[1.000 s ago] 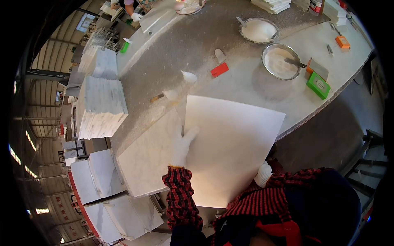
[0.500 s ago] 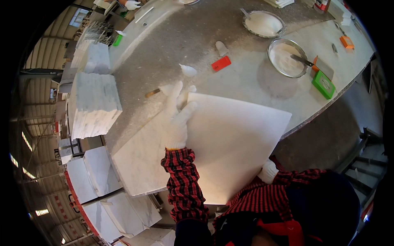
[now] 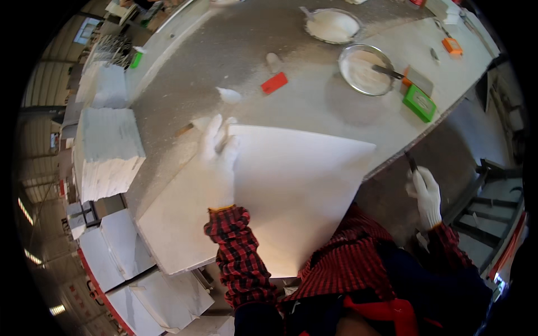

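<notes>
A large white stone tile (image 3: 302, 185) stands tilted over the pale worktop, its lower part close to my body. My left hand (image 3: 219, 162), in a white knitted glove, grips its left edge near the upper corner, thumb over the face. Out past the tile's right side, my gloved right hand (image 3: 427, 196) is closed round a thin dark tool (image 3: 412, 161) pointing up and away. The tool's exact kind cannot be made out. Beyond the tile, a steel bowl of pale paste (image 3: 367, 73) has a dark-handled spatula (image 3: 388, 71) resting in it.
Another bowl of white paste (image 3: 333, 25) sits farther back. Red (image 3: 274, 83) and green (image 3: 419, 103) blocks lie on the worktop (image 3: 314, 106), with a white lump (image 3: 228, 95). Stacked stone tiles (image 3: 109, 148) rise at left, and slabs (image 3: 168, 297) lean below them. A dark metal frame (image 3: 487, 207) stands at right.
My right hand has moved away from the tile's lower right edge, out to the right, and the dark tool now shows in it. My left hand keeps its place on the tile; the view has shifted.
</notes>
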Available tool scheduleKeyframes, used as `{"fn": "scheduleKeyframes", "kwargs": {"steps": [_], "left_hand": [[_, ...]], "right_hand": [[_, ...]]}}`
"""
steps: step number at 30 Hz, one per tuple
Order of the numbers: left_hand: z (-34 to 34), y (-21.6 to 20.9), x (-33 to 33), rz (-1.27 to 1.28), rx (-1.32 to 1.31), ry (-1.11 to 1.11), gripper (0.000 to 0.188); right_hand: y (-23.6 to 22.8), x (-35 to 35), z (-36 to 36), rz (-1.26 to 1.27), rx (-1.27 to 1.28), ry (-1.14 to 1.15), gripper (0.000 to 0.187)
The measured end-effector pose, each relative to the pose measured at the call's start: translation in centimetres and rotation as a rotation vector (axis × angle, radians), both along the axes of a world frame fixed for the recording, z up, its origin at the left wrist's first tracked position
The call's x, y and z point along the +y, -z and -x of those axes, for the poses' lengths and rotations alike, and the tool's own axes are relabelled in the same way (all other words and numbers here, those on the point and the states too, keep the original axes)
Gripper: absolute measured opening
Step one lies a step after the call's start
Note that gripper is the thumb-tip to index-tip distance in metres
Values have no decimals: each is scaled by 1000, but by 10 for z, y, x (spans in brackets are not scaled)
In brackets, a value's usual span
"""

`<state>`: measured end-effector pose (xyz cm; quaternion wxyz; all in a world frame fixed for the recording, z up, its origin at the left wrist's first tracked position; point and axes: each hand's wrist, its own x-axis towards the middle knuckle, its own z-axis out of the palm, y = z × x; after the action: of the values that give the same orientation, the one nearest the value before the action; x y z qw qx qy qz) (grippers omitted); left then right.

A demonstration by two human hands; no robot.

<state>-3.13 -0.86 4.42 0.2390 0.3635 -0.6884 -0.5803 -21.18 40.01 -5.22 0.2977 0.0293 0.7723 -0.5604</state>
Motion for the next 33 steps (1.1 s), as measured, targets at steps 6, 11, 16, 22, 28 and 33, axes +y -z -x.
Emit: {"fn": "scheduleKeyframes", "kwargs": {"steps": [6,11,16,22,28,33], "left_hand": [[1,-4,6,-16,9,-60,61],[5,-6,5,17,19,-61,58],[4,-10,7,32,2,-72,58],[3,-8,7,9,21,-46,58],[-4,-3,5,-45,85,-77,58],[-5,-1,0,-64,106,-31,57]], "right_hand": [[-35,-108,84,-86,473,-260,28],[-9,-163,149,-104,954,-427,29],[-6,-192,170,-334,986,-509,26],[8,-197,183,-340,933,-571,25],[-21,-183,172,-50,518,-430,31],[-49,-183,143,173,255,-412,35]]}}
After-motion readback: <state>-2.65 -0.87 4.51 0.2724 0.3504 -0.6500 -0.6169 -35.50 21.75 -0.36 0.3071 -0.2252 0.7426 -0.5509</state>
